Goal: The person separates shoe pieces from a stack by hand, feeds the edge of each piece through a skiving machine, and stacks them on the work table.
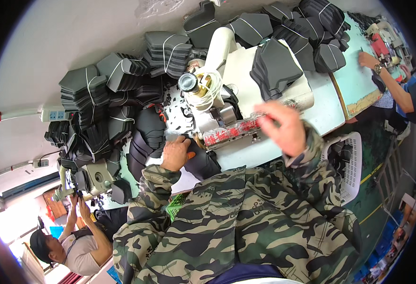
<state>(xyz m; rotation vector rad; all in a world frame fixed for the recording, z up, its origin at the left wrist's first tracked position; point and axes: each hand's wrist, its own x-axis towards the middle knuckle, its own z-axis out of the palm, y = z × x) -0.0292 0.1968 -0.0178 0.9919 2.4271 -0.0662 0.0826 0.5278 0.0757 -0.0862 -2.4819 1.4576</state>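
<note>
Bundles [168, 51] (grey, banded) crowd behind the machine [238, 71].

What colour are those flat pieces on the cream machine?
The flat pieces are dark grey, best in the head view.

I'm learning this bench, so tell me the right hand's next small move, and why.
Probably reach forward and lift a piece off the grey stack: the right hand, though blurred, looks open and empty, just short of that stack on the white machine, while the left hand rests by a dark piece.
</note>
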